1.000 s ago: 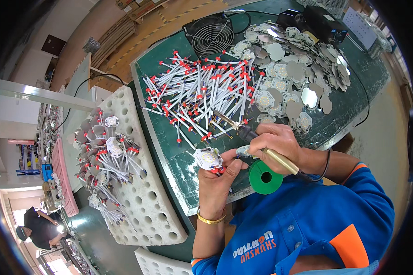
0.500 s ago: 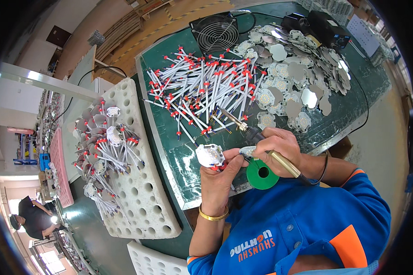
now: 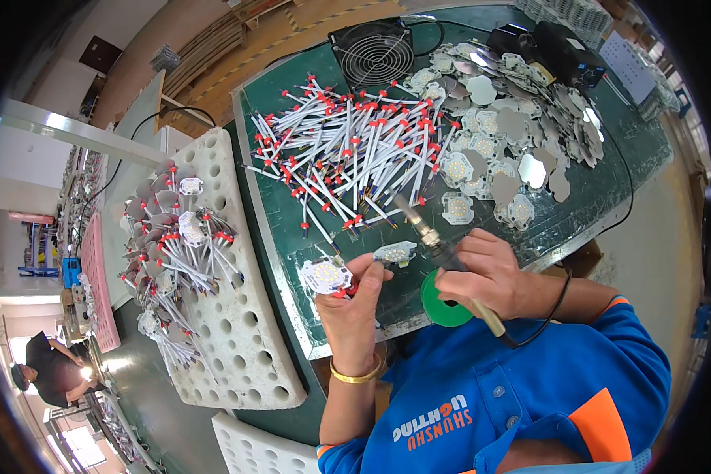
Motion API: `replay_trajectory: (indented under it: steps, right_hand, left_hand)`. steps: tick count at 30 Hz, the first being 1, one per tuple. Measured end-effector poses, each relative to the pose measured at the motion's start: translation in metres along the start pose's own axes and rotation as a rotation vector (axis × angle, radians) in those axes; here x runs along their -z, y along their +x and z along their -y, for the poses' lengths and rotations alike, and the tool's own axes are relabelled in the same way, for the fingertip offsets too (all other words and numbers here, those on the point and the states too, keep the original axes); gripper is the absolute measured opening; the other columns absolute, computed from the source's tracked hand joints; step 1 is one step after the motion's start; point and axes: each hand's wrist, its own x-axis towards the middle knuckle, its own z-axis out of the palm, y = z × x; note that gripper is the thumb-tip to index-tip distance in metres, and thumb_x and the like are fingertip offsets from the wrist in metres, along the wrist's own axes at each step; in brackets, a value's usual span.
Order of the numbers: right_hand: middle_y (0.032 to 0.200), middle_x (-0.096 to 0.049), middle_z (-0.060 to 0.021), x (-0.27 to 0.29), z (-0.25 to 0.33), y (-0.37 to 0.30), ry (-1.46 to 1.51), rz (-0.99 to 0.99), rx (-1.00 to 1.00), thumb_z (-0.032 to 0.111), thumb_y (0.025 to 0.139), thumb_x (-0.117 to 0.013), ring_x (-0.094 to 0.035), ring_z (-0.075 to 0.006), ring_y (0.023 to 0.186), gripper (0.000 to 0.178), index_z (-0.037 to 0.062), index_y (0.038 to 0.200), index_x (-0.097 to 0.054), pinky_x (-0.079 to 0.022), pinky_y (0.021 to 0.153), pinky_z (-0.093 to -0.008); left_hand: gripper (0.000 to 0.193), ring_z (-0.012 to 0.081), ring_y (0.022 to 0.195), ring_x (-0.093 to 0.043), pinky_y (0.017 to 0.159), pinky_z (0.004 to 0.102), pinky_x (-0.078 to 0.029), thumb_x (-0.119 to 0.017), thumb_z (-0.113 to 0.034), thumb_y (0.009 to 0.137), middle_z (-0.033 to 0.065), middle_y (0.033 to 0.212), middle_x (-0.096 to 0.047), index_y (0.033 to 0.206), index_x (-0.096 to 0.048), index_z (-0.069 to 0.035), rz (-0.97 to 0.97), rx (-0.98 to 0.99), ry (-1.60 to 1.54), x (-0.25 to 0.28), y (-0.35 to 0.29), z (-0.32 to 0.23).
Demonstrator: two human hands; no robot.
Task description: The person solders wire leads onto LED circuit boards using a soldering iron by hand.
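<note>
My left hand holds a small round white LED board with a red-tipped wire end at its fingertips. A second LED board lies just right of it, near my fingers. My right hand grips a soldering iron with its tip pointing up-left toward the wire pile. A green solder spool sits under my right hand. A pile of white wires with red ends lies on the green table beyond both hands.
Several round LED boards and metal discs spread at the right. A black fan stands at the back. A white perforated foam tray at the left carries wired boards. Another person sits at the far lower left.
The soldering iron tip has lifted away from the board in my left hand and points toward the wire pile. A second board now lies beside my left fingers.
</note>
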Motion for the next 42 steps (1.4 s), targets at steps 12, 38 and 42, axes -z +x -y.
replay_trajectory:
  steps: [12,38,42]
  right_hand:
    - [0.077,-0.054,-0.0094,-0.019,0.017,0.001,0.183,-0.22,-0.056,-0.007,0.069,-0.06,-0.052,-0.0246,0.063,0.031,0.0073,0.092,-0.046,-0.038,0.055,-0.0335]
    - [0.077,-0.053,-0.0045,0.017,0.006,0.07,0.599,-0.23,-0.546,-0.004,0.078,-0.061,-0.056,-0.0087,0.063,0.023,0.0028,0.091,-0.043,-0.045,0.054,-0.0211]
    - [0.069,-0.053,-0.0029,0.003,-0.011,0.069,0.405,-0.193,-0.43,-0.002,0.075,-0.064,-0.058,-0.0121,0.059,0.027,0.006,0.092,-0.045,-0.044,0.051,-0.0244]
  left_hand:
    - [0.01,0.0011,0.063,-0.046,0.053,0.0178,-0.038,-0.06,0.0,0.08,-0.0022,0.069,-0.059,0.089,-0.065,0.003,-0.017,-0.22,0.097,-0.038,-0.014,0.022]
    - [0.016,0.0035,0.058,-0.047,0.052,0.0183,-0.037,-0.061,-0.01,0.083,0.0027,0.073,-0.063,0.093,-0.064,0.003,-0.029,-0.081,-0.053,-0.029,0.022,0.002]
    - [0.018,0.0048,0.057,-0.046,0.053,0.0183,-0.037,-0.062,-0.011,0.082,0.0047,0.074,-0.064,0.095,-0.064,0.002,0.023,-0.024,-0.192,-0.029,0.031,-0.023]
